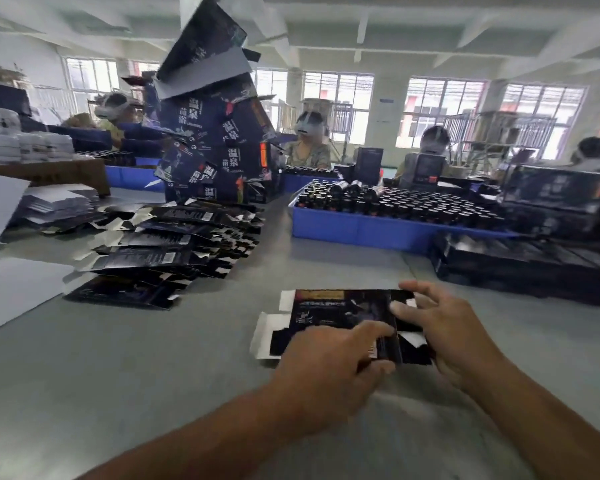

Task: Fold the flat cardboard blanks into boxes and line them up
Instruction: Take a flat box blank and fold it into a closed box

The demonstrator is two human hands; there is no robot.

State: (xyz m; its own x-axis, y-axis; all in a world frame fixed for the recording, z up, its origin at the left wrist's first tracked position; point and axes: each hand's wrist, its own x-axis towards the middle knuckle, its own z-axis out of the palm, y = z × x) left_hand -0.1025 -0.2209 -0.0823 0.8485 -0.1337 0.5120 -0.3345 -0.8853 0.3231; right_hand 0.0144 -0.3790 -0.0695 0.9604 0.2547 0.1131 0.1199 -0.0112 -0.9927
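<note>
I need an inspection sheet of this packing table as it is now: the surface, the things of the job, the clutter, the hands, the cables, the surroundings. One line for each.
Surface: grey table, bare in front of the person.
Job's things: one flat blank lies under both hands; a fanned pile of flat blanks lies at left; a leaning stack of folded boxes stands behind it.
Clutter: white sheets at far left; blue tray full of dark bottles at right.
Hands: left hand and right hand both touch the blank; grip unclear.
Cables: nothing seen.
Surroundings: other workers seated across the table; windows behind.
</note>
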